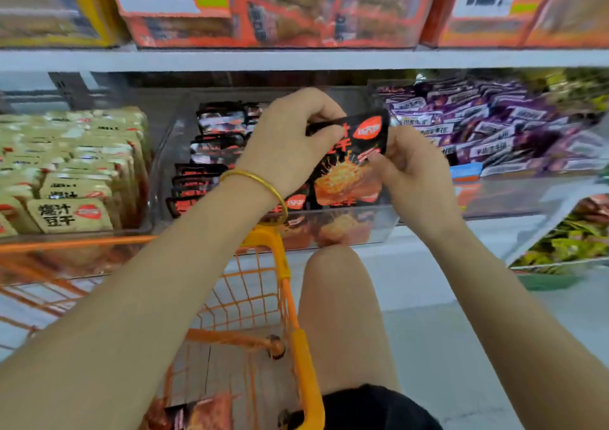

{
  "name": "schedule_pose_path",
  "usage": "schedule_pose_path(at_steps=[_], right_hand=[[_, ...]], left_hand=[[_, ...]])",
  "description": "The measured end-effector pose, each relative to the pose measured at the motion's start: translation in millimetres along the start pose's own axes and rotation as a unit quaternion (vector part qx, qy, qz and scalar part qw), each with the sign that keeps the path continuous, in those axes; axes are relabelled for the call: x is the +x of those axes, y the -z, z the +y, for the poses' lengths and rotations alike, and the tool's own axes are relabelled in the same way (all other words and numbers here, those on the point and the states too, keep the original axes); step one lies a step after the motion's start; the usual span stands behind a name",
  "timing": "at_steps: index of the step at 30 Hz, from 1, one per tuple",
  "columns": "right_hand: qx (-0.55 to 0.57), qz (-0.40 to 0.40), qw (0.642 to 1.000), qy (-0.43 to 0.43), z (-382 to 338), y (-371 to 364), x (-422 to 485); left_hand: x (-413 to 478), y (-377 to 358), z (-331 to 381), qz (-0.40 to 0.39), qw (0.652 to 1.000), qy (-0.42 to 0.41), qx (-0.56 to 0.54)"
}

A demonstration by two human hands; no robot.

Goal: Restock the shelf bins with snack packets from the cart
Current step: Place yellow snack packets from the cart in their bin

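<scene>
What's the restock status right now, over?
Left hand, right hand both pinch one black packet above the middle bin. Bin partly stocked with matching packets. Nothing blocking.

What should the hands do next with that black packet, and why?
Probably lower the black and orange snack packet into the clear plastic shelf bin below it. The left hand and right hand both hold it above that bin, where matching black packets already stand in rows.
</scene>
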State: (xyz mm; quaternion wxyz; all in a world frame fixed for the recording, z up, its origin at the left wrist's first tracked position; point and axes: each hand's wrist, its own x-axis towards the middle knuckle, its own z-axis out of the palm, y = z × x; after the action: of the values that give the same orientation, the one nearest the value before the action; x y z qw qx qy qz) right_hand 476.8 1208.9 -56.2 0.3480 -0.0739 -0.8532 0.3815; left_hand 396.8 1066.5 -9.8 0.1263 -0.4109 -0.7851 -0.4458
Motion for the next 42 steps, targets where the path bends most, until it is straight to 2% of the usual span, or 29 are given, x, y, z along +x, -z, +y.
schedule_pose_path(at_steps=[6, 9, 11, 15, 23, 25, 28, 29, 31, 33, 35, 36, 38, 40, 42], right_hand=[[-0.109, -0.024, 0.994, -0.015, 36, -8, -7], [-0.100, -0.021, 0.994, -0.033, 34, -10, -13], [-0.107, -0.009, 0.994, -0.033, 30, -9, -14], [-0.231, -0.116, 0.963, -0.076, 35, -10, -2], [-0.210, -0.120, 0.968, -0.070, 36, -16, -4], [-0.223, -0.073, 0.971, -0.043, 33, -15, -12], [-0.198, 0.073, 0.977, 0.025, 14, -20, -31], [-0.165, 0.076, 0.982, 0.043, 4, -26, -39], [-0.094, -0.003, 0.993, 0.077, -18, -46, -51], [-0.051, -0.141, 0.984, 0.099, -40, -72, -58], [-0.070, -0.326, 0.936, 0.114, -62, -105, -64], [-0.103, -0.421, 0.892, 0.128, -71, -126, -67], [-0.172, -0.577, 0.783, 0.156, -86, -169, -79], [-0.222, -0.672, 0.685, 0.175, -92, -211, -96], [-0.265, -0.712, 0.628, 0.169, -90, -246, -114]], left_hand=[[-13, -30, -18, -0.048, 0.997, 0.015, 0.061], [-21, -43, -26, -0.079, 0.989, 0.030, 0.123], [-22, -47, -27, -0.065, 0.981, 0.016, 0.182], [-17, -55, -26, -0.080, 0.961, 0.027, 0.264], [-14, -59, -29, -0.113, 0.939, -0.005, 0.325], [-23, -48, -28, -0.086, 0.954, -0.004, 0.289], [-53, -18, -35, 0.011, 0.969, -0.031, 0.243], [-67, -4, -39, 0.024, 0.972, -0.035, 0.232], [-93, 27, -50, -0.003, 0.981, -0.020, 0.195], [-118, 60, -66, -0.066, 0.981, 0.000, 0.185], [-143, 88, -86, -0.135, 0.966, 0.056, 0.213], [-156, 100, -98, -0.162, 0.954, 0.099, 0.233], [-181, 116, -120, -0.201, 0.927, 0.187, 0.256], [-198, 126, -134, -0.226, 0.898, 0.272, 0.263], [-206, 132, -143, -0.239, 0.876, 0.328, 0.259]])
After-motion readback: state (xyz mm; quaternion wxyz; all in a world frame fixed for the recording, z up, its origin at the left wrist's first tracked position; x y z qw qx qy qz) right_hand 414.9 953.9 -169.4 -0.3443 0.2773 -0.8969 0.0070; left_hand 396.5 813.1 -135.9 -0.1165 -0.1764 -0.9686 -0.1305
